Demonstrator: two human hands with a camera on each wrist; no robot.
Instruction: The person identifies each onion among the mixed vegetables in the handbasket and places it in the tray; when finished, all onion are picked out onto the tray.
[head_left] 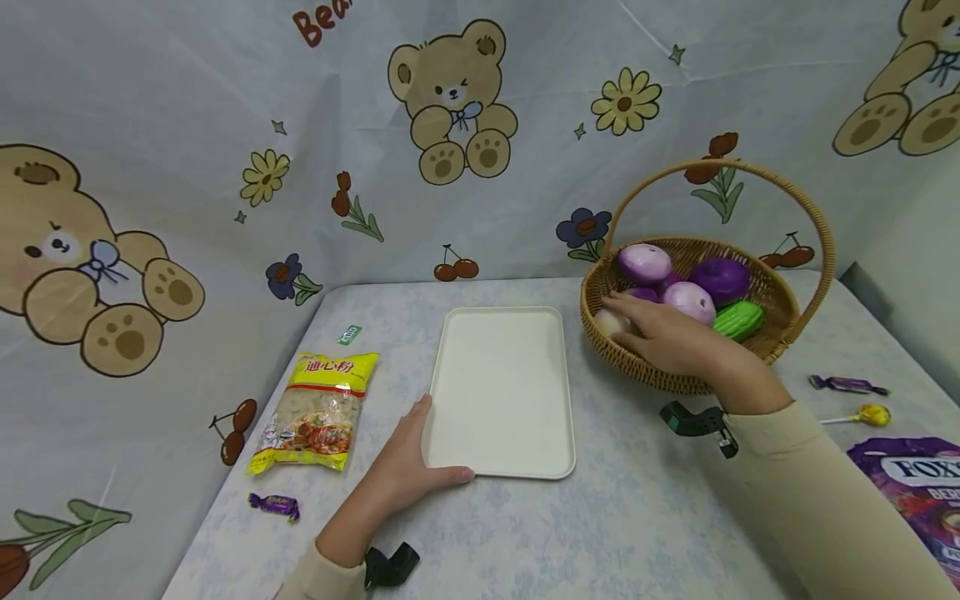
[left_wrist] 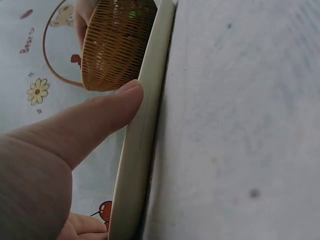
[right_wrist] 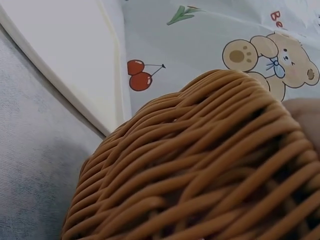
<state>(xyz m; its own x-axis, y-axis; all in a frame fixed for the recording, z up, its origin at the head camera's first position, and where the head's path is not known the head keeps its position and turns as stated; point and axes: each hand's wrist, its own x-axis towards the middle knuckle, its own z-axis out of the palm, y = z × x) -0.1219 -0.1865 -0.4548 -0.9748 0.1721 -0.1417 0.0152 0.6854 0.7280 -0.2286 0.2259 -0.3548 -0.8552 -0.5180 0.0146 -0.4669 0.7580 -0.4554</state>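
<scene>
A white rectangular tray (head_left: 501,392) lies flat on the table. My left hand (head_left: 408,458) is spread at its near left corner, the thumb (left_wrist: 117,105) touching the front wall and the fingers along the left side. Over the left part of a wicker basket (head_left: 675,382) reaches my right hand (head_left: 663,333), fingers extended. A pale round vegetable (head_left: 611,322) shows between its fingers and thumb. Beside that hand in the basket are purple onions (head_left: 645,264), a dark purple round vegetable (head_left: 720,281) and a green ridged vegetable (head_left: 738,321). In the right wrist view the basket wall (right_wrist: 200,165) hides most of the hand.
Left of the tray lie a yellow bag of macaroni (head_left: 318,411), a small green packet (head_left: 349,335) and a purple-wrapped candy (head_left: 274,506). At right are another wrapped candy (head_left: 849,384), a yellow lollipop (head_left: 872,415) and a purple FOX'S bag (head_left: 918,492). The basket's handle (head_left: 821,225) arches high.
</scene>
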